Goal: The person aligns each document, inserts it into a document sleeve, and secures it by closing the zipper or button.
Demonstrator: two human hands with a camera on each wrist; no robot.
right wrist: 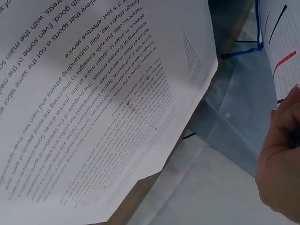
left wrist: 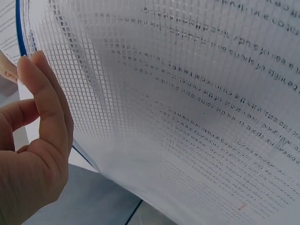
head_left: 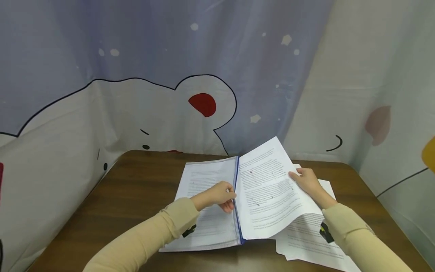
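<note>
A clear mesh zip pouch [head_left: 204,234] with a blue zipper edge lies on the table, printed pages showing through it. My left hand [head_left: 219,194] pinches the pouch at its blue edge; the left wrist view shows the fingertips [left wrist: 28,65] by that edge and the mesh [left wrist: 93,84] beside them. With thumb and fingers, my right hand [head_left: 307,183] holds the right edge of a printed sheet [head_left: 268,189], which is raised and bent, its left side along the blue edge. Whether several sheets are held together I cannot tell. In the right wrist view, the right hand [right wrist: 283,159] grips marked paper [right wrist: 286,51].
More loose printed sheets [head_left: 316,240] lie on the table to the right, partly under the raised sheet and my right arm. The brown wooden table [head_left: 119,204] ends at a patterned cloth curtain [head_left: 163,113] at the back and sides.
</note>
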